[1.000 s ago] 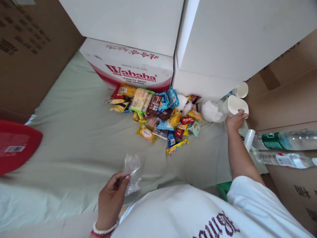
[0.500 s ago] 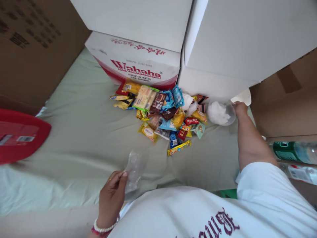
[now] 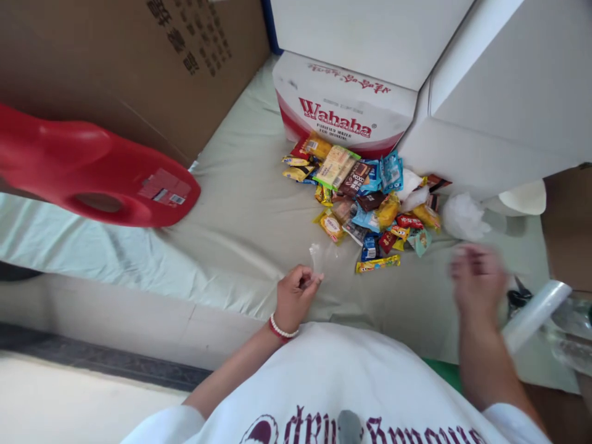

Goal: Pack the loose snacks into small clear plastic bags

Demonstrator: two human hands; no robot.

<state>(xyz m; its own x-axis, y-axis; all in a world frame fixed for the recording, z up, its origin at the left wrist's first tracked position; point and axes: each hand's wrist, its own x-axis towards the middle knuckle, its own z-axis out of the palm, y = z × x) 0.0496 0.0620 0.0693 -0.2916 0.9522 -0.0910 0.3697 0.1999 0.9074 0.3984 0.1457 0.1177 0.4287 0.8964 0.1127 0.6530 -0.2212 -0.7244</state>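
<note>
Left hand point(image 3: 291, 301) pinches clear bag point(image 3: 317, 256), fingers nearly closed; light edge grip best, avoids creasing. Right hand point(image 3: 478, 277) blurred, can't tell fingers' hold.

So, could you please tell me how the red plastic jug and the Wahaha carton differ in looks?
The red plastic jug is rounded, with a hole through it at the handle, while the Wahaha carton is boxy with straight edges. The jug is red apart from its small label; the carton is white with a red band and large red lettering. Both stand out against the pale green cloth.
</note>
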